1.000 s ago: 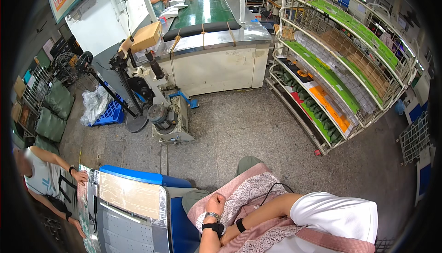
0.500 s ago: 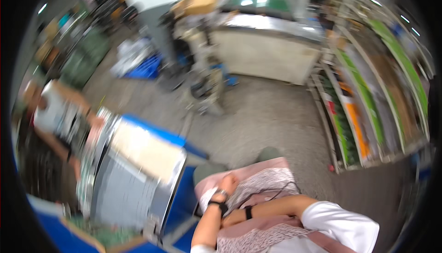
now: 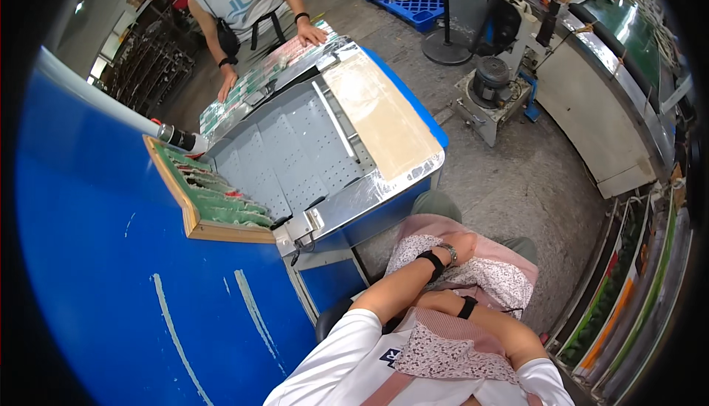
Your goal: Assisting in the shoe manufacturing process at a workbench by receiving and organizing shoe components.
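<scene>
My left hand (image 3: 462, 246) rests on my lap, curled into a loose fist with nothing visible in it. It lies on a pink patterned apron (image 3: 509, 277), with a bracelet and a black band on the wrist. Crossed beneath that forearm is my right hand (image 3: 437, 302), against the apron at my waist; its fingers are hidden. Ahead to the left stands a machine table with a perforated grey bed (image 3: 295, 148) and a tan panel (image 3: 377, 114). Neither of my hands touches it.
Across the machine, another person's hands (image 3: 312, 32) rest on a printed sheet stack (image 3: 255, 85). A blue panel (image 3: 103, 258) and a wood-edged tray (image 3: 188, 203) stand left. A motor unit (image 3: 491, 77) stands on the floor; a rack (image 3: 628, 288) is at right.
My view has swung left, bringing the machine and the other person nearer the middle. My crossed arms stay on my lap.
</scene>
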Demonstrator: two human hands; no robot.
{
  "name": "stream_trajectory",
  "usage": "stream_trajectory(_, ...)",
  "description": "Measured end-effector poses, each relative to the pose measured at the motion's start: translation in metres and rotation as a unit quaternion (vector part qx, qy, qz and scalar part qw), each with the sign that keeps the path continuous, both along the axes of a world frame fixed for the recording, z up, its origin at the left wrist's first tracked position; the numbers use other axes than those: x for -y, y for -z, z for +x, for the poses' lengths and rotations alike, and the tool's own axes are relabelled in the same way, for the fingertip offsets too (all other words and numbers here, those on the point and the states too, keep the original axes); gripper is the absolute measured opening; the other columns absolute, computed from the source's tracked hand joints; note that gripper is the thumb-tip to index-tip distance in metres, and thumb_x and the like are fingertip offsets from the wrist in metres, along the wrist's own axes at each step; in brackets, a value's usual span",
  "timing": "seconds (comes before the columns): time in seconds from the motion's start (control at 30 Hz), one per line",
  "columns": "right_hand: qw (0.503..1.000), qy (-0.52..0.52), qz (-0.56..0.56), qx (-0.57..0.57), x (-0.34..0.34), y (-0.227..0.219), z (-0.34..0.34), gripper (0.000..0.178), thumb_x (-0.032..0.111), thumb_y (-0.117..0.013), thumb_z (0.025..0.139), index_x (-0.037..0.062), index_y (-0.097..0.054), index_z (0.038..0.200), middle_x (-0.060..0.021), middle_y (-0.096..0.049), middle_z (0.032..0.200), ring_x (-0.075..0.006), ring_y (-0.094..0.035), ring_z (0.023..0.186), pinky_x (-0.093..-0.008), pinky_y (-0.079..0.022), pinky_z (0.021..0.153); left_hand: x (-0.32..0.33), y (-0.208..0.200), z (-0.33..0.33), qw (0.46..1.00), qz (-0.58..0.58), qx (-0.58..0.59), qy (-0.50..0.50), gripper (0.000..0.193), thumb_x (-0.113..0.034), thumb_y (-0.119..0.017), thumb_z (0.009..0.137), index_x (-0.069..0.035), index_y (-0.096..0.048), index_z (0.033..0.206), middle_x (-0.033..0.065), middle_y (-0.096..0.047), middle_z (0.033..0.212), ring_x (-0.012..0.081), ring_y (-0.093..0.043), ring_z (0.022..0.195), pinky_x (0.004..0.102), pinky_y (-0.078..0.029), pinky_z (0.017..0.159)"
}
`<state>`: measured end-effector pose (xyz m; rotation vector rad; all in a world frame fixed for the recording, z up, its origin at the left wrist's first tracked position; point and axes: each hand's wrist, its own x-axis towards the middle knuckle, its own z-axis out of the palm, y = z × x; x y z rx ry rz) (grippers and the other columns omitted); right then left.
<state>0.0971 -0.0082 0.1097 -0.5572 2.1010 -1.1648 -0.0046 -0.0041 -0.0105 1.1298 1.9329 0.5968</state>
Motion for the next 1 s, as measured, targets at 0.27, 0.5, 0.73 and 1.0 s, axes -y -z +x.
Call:
stream_trajectory(0.27,0.976,0.110,-0.150,-0.113,-0.005,0.027,0.026,0.036,0.013,-0.056,0.093,0.0079,-0.058,0.129,-0.0145,-0.059,0.130,-0.0267,-0.056,0.121,-0.0361,-0.044,0.103,-0.009,0.015,0.007,0.997,0.059,-0.052,0.022,0.010,-0.016,-0.059,0.080,-0.008,-0.062,0.085,0.0189,-0.068,0.084,0.0402,-0.065,0.081,0.0497,-0.050,0.072)
stream_trajectory(0.5,0.937,0.164,-0.285,-0.116,0.025,0.085,0.025,0.011,0.019,-0.062,0.088,0.0089,-0.063,0.082,-0.0033,-0.064,0.086,-0.0178,-0.059,0.079,-0.0339,-0.047,0.067,0.006,0.015,-0.008,0.997,0.015,-0.054,0.044,0.020,-0.026,-0.067,0.084,-0.007,-0.065,0.092,0.0145,-0.068,0.080,0.0306,-0.066,0.076,0.0428,-0.052,0.070)
stream_trajectory(0.73,0.939,0.194,-0.212,-0.186,0.036,0.140,0.027,0.027,0.031,-0.048,0.098,0.0198,-0.060,0.119,-0.0020,-0.063,0.125,-0.0246,-0.063,0.107,-0.0376,-0.052,0.078,-0.006,-0.008,-0.003,0.999,0.019,0.019,0.042,0.015,-0.021,-0.064,0.084,-0.006,-0.063,0.082,0.0131,-0.068,0.075,0.0308,-0.068,0.071,0.0404,-0.052,0.066)
stream_trajectory(1.0,0.940,0.189,-0.216,-0.183,0.039,0.149,0.025,0.027,0.031,-0.052,0.097,0.0199,-0.063,0.119,-0.0006,-0.063,0.126,-0.0236,-0.064,0.109,-0.0367,-0.052,0.081,-0.005,0.004,-0.004,0.997,0.047,-0.037,0.039,0.015,-0.022,-0.067,0.083,-0.007,-0.067,0.083,0.0147,-0.069,0.077,0.0347,-0.068,0.075,0.0426,-0.053,0.069)
